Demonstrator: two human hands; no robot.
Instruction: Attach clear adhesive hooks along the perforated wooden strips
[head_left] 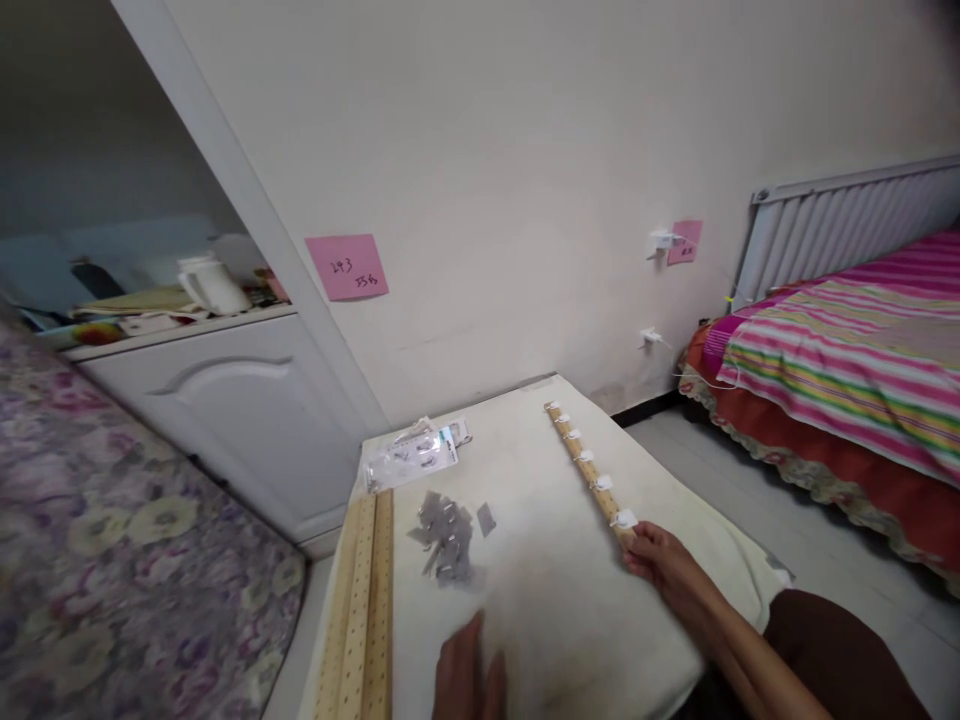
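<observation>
At the right of the table, my right hand (664, 560) pinches the near end of a narrow wooden strip with holes (585, 465). Several white hooks (602, 483) are spaced along that strip, which slants away toward the wall. My left hand (469, 670) is low at the table's near side, a bit blurred, thumb and fingers apart with nothing in them. Just beyond it lies a loose pile of small greyish translucent pieces with hooks (448, 540), one piece (487, 520) lying apart on its right.
Several perforated wooden strips (364, 600) lie side by side along the left edge of the white-covered table (525, 560). Clear plastic packaging (416, 455) rests at the back left. A wall stands behind, a bed (847, 370) to the right, a floral-covered object (142, 530) to the left.
</observation>
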